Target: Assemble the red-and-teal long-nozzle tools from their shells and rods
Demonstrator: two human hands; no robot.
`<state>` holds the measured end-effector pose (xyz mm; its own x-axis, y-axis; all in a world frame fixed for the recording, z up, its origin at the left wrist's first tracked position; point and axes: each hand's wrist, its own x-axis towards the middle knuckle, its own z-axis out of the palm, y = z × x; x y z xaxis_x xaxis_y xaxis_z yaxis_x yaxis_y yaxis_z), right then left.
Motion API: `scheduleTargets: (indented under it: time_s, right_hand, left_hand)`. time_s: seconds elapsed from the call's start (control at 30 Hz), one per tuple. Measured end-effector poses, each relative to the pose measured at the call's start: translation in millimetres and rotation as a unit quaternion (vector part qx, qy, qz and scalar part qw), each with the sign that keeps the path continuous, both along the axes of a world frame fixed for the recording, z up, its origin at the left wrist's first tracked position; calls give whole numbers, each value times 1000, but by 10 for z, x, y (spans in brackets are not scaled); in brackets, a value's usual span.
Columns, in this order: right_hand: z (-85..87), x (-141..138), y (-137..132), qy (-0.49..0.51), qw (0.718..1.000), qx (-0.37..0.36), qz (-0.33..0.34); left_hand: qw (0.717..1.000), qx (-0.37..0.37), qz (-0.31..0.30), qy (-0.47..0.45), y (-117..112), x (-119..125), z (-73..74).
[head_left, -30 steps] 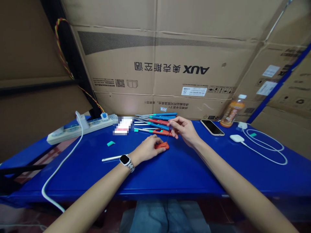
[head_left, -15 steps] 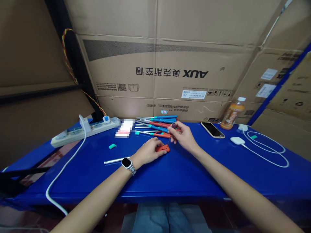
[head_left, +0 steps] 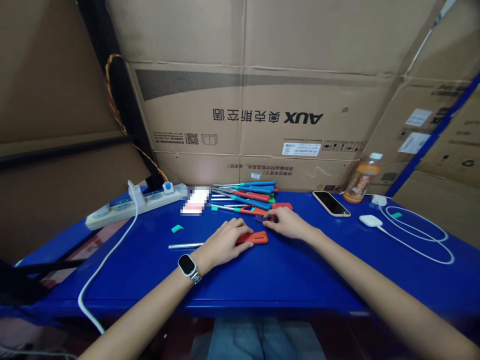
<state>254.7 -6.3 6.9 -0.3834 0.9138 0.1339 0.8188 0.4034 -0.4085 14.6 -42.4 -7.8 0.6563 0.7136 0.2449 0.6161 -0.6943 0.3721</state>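
Note:
My left hand [head_left: 224, 241], with a watch on its wrist, lies on the blue table [head_left: 285, 270], its fingers closed over the left end of a red tool handle [head_left: 258, 237]. My right hand [head_left: 288, 225] rests low on the table just behind that handle. Its fingertips pinch a small thin part [head_left: 261, 218] that I cannot make out clearly. A pile of screwdrivers [head_left: 245, 194] with blue, red and teal handles lies behind both hands.
A bare metal shaft [head_left: 185, 245] and a teal cap [head_left: 177, 228] lie to the left. Power strip [head_left: 131, 205] with a white cable at far left. Phone [head_left: 332, 203], orange drink bottle [head_left: 362, 177], white charger with cable [head_left: 369, 220] at right. Cardboard boxes [head_left: 262, 110] behind.
My right hand came down from holding the thin part upright over the red handle and now rests on the table behind it. The left hand stayed on the handle. The view shifted slightly.

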Motion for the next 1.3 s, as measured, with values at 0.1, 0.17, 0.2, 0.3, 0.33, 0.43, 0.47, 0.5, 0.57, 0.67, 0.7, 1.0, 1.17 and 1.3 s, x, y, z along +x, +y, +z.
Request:
scheduleTargets:
  time_s: [0.1, 0.17, 0.2, 0.3, 0.33, 0.43, 0.47, 0.5, 0.57, 0.67, 0.7, 1.0, 1.17, 1.3]
  right_hand:
    - [-34, -25, 21, 32, 999, -2, 14]
    - [-1, -56, 26, 45, 999, 8, 18]
    - [30, -82, 31, 42, 999, 14, 11]
    - [150, -217, 98, -7, 997, 60, -45]
    - [190, -281, 145, -33, 993, 86, -68]
    - [276, -501, 345, -112, 977, 173, -58]
    - [291, -573, 419, -137, 972, 183, -51]
    - [299, -641, 490, -161, 969, 182, -48]
    - [297, -751, 608, -178, 968, 173, -38]
    - [269, -841, 712, -187, 968, 161, -37]
    - [258, -852, 732, -188, 968, 159, -39]
    - [279, -703, 666, -166, 969, 177, -34]
    - [312, -445, 234, -21, 989, 144, -21]
    - [171, -268, -149, 88, 990, 111, 18]
  left_hand:
    - [1000, 5, -5, -7, 11, 70, -5]
    - [1000, 10, -2, -21, 18, 91, 5]
    - [999, 17, 0, -31, 31, 81, 16]
    - [996, 56, 32, -57, 153, -47, 57]
    - [994, 73, 55, -55, 224, -119, 70]
    - [981, 108, 163, -11, 475, -355, 95]
    - [975, 114, 189, 19, 552, -418, 98]
    - [971, 113, 204, 50, 618, -466, 98]
    - [966, 110, 218, 85, 710, -511, 89]
    - [966, 103, 220, 88, 763, -495, 54]
    - [967, 101, 220, 85, 767, -484, 40]
    - [973, 79, 193, -99, 716, -491, -49]
    - [877, -93, 152, -445, 696, -411, 12]
    - [746, -220, 115, -618, 631, -310, 100]
